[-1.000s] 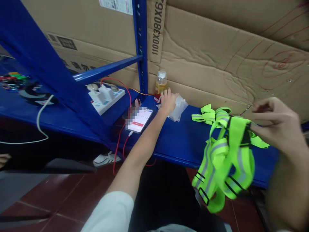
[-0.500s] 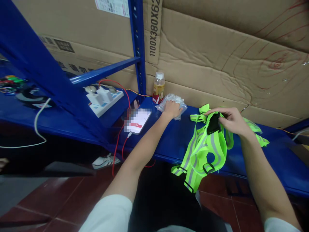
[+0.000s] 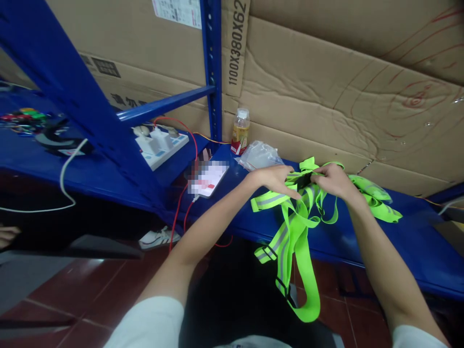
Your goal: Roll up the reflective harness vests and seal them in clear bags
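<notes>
A neon-yellow reflective vest (image 3: 300,232) of grey-striped straps with black buckles lies bunched on the blue shelf, its lower loops hanging over the front edge. My right hand (image 3: 331,180) pinches its upper part beside a black patch. From the left, my left hand (image 3: 277,180) is on the same vest, thumb in front of the straps and some fingertips hidden among them. Behind my left hand rests a crumpled clear plastic bag (image 3: 261,154), touched by neither hand. More neon-yellow strapping, partly in clear plastic (image 3: 377,195), lies right of my right hand.
A phone (image 3: 209,179) on a cable lies to the left, near a white power strip (image 3: 170,150). A capped bottle (image 3: 240,130) stands by the blue upright post (image 3: 213,72). Cardboard (image 3: 326,87) backs the shelf (image 3: 246,217). At far left, another person's hand (image 3: 7,235) shows.
My left hand has left the plastic bag and moved right onto the vest. The vest has shifted and spread, with one loop now hanging lower. My right hand has moved slightly left.
</notes>
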The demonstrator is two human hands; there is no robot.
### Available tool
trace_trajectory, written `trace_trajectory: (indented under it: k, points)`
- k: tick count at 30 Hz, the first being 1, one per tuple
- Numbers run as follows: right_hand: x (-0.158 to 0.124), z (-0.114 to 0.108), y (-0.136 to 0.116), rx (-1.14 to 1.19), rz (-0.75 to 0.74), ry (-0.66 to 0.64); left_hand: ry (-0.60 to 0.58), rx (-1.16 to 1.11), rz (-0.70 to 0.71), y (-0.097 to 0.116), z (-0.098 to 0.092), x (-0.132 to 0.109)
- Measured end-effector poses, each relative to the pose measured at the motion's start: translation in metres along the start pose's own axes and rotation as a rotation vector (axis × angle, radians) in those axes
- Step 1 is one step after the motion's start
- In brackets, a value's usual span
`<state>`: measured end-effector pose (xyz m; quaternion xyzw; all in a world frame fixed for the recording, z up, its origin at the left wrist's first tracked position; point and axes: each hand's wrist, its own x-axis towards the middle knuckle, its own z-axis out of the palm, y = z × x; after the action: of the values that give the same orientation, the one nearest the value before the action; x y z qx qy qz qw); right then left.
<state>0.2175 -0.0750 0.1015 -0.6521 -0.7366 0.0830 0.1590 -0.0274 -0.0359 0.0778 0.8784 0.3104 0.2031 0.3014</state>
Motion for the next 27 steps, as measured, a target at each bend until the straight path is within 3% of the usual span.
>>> trace_trajectory:
  k: [5, 9, 13, 17, 20, 25, 27]
  points:
    - [-0.005, -0.011, 0.001, 0.129, -0.061, -0.127, -0.142, -0.134, 0.107, -0.019, 0.003, -0.011]
    - [-0.009, -0.02, 0.008, 0.17, -0.125, -0.374, -0.121, -0.119, 0.076, -0.034, -0.004, -0.023]
    - [-0.015, -0.025, 0.014, 0.166, -0.2, -0.451, -0.123, -0.17, 0.045, -0.039, -0.017, -0.037]
    - [-0.035, -0.033, 0.012, 0.097, -0.299, -0.495, -0.123, -0.157, -0.017, -0.03, -0.034, -0.056]
    - [-0.06, -0.044, 0.01, 0.048, -0.31, -0.455, -0.09, -0.212, -0.038, -0.015, -0.047, -0.076]
    - [-0.104, -0.066, 0.012, 0.135, -0.269, -0.529, -0.278, -0.205, -0.013, 0.008, -0.065, -0.108]
    - [-0.118, -0.072, 0.013, 0.21, -0.221, -0.46, -0.307, -0.183, -0.029, 0.015, -0.07, -0.118]
